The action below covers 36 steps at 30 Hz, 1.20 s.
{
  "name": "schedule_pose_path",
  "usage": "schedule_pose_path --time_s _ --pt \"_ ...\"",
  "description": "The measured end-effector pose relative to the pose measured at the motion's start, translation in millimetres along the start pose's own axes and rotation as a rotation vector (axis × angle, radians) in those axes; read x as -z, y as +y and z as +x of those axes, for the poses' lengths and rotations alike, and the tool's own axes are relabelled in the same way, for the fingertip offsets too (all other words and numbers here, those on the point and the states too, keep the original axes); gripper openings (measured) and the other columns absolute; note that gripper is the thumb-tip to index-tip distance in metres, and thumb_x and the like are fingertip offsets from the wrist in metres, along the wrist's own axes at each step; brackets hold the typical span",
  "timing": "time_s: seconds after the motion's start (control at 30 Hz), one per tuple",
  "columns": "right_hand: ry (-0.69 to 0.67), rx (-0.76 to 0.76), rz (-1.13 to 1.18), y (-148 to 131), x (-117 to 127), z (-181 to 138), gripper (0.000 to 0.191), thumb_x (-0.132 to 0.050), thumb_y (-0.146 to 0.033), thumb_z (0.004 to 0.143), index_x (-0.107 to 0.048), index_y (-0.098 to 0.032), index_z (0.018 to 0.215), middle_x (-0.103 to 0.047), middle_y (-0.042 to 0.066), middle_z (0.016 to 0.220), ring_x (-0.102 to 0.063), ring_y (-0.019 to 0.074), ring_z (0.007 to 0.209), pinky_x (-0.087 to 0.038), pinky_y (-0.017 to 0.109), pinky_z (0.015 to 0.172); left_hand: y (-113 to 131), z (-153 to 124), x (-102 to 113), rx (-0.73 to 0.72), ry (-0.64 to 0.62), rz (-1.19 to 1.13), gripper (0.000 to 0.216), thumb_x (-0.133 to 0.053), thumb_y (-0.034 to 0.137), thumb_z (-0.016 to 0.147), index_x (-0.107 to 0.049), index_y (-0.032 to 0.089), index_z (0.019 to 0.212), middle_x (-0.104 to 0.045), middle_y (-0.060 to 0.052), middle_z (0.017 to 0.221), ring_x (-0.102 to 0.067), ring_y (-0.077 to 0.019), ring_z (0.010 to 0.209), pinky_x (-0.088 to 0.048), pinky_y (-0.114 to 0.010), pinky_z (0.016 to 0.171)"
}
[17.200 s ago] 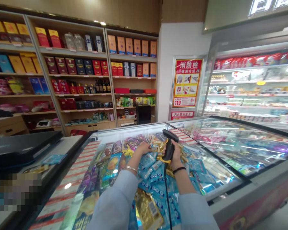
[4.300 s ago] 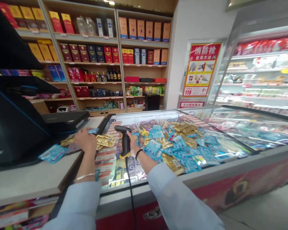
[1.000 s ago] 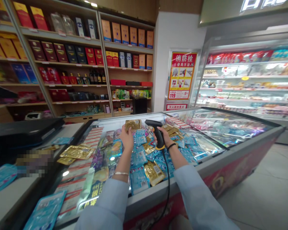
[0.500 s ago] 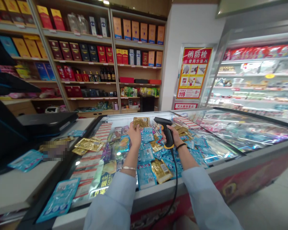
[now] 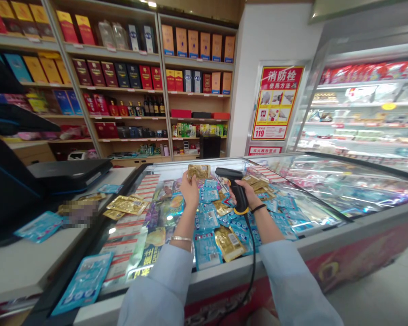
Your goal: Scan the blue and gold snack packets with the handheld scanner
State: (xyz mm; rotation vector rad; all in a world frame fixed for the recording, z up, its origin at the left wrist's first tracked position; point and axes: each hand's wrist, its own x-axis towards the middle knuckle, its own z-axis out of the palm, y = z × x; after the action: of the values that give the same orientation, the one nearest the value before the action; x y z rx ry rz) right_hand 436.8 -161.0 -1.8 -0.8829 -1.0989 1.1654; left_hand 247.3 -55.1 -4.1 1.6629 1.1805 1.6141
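Between the fingers of my left hand (image 5: 189, 189) is a gold packet (image 5: 200, 171), held above the glass-topped freezer. My right hand (image 5: 244, 192) is wrapped round the grip of a black and yellow barcode scanner (image 5: 229, 174), whose head points left toward the packet. A black cable (image 5: 253, 253) runs down from the scanner's grip over the freezer's front edge. Under both hands lies a spread of blue packets (image 5: 206, 246) mixed with gold ones, among them a gold packet with a barcode (image 5: 230, 243) near the front.
The freezer's pale front rim (image 5: 306, 242) runs close to my forearms. Gold packets (image 5: 127, 206) and a blue packet (image 5: 85, 283) lie toward its left end. On the left counter (image 5: 7, 271) stand black equipment and more packets. Shelves of boxed goods (image 5: 122, 74) line the back.
The gold packet and the scanner have shifted very slightly left in view. Both hands keep their hold, and the packets on the glass look the same.
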Motion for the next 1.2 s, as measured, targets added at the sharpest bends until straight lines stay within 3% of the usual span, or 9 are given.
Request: schedule_pose_path --time_s 0.33,0.43,0.53,0.7,0.8,0.87,1.03,1.2 --pt "-0.004 0.042 0.003 -9.7 -9.8 -8.0 0.034 -0.06 -0.052 0.07 -0.06 -0.019 0.074 -0.054 0.0 0.045 -0.046 0.0138 0.033 -0.035 0.025 0.032 7.1 0.5 1.9 -0.011 0.03 -0.084 0.035 -0.049 0.029 0.09 -0.056 0.017 0.123 -0.072 -0.009 0.105 -0.068 -0.024 0.098 -0.051 -0.037 0.092" --pt "-0.031 0.105 0.044 -20.5 -20.2 -15.2 0.033 -0.06 -0.051 0.07 -0.061 -0.019 0.081 -0.052 -0.001 0.045 -0.045 0.0136 0.032 -0.034 0.024 0.033 22.4 15.5 24.6 -0.031 0.093 -0.159 0.039 -0.044 0.029 0.093 -0.049 0.017 0.13 -0.071 -0.008 0.107 -0.07 -0.0211 0.094 -0.054 -0.034 0.086" --pt "-0.048 0.124 0.042 -32.3 -38.0 -18.0 0.032 -0.058 -0.05 0.074 -0.061 -0.02 0.084 -0.053 -0.002 0.046 -0.044 0.0135 0.032 -0.034 0.024 0.033 32.0 43.2 71.9 -0.087 0.247 -0.051 0.04 -0.048 0.03 0.091 -0.048 0.019 0.13 -0.07 -0.007 0.11 -0.069 -0.0217 0.098 -0.053 -0.035 0.091" --pt "-0.139 0.137 0.063 -38.1 -101.7 -5.7 0.032 -0.055 -0.05 0.078 -0.06 -0.02 0.085 -0.055 -0.002 0.047 -0.048 0.0138 0.034 -0.037 0.023 0.033 11.4 86.7 173.0 -0.136 0.421 0.108 0.044 -0.055 0.022 0.082 -0.052 0.018 0.126 -0.069 -0.006 0.111 -0.065 -0.0209 0.105 -0.048 -0.033 0.099" --pt "-0.203 0.136 0.126 -28.2 -153.9 8.3 0.031 -0.051 -0.051 0.083 -0.058 -0.02 0.085 -0.055 -0.003 0.047 -0.049 0.0135 0.034 -0.039 0.022 0.033 -15.3 96.9 221.1 -0.065 0.425 0.188 0.051 -0.057 0.019 0.08 -0.05 0.02 0.13 -0.069 -0.006 0.108 -0.066 -0.0221 0.101 -0.048 -0.036 0.099" --pt "-0.245 0.103 0.197 -15.4 -187.0 19.1 0.033 -0.049 -0.052 0.085 -0.058 -0.02 0.086 -0.055 -0.003 0.048 -0.05 0.013 0.034 -0.041 0.022 0.033 -32.4 96.9 242.1 0.013 0.397 0.28 0.054 -0.056 0.018 0.08 -0.048 0.02 0.134 -0.069 -0.008 0.108 -0.066 -0.0249 0.101 -0.048 -0.04 0.099" --pt "-0.217 -0.007 0.333 35.5 -245.5 49.3 0.036 -0.054 -0.054 0.083 -0.06 -0.018 0.081 -0.057 -0.003 0.047 -0.05 0.0121 0.033 -0.041 0.021 0.032 -61.6 87.4 255.3 0.175 0.274 0.553 0.052 -0.051 0.021 0.088 -0.045 0.02 0.139 -0.071 -0.013 0.108 -0.066 -0.0295 0.105 -0.048 -0.043 0.095" --pt "-0.1 -0.16 0.361 81.2 -264.2 68.2 0.042 -0.051 -0.057 0.082 -0.058 -0.019 0.065 -0.052 -0.001 0.041 -0.045 0.0118 0.032 -0.034 0.021 0.028 -78.2 83.9 245.2 0.173 0.125 0.652 0.054 -0.052 0.027 0.09 -0.041 0.011 0.14 -0.073 -0.014 0.097 -0.066 -0.0298 0.107 -0.047 -0.039 0.094"
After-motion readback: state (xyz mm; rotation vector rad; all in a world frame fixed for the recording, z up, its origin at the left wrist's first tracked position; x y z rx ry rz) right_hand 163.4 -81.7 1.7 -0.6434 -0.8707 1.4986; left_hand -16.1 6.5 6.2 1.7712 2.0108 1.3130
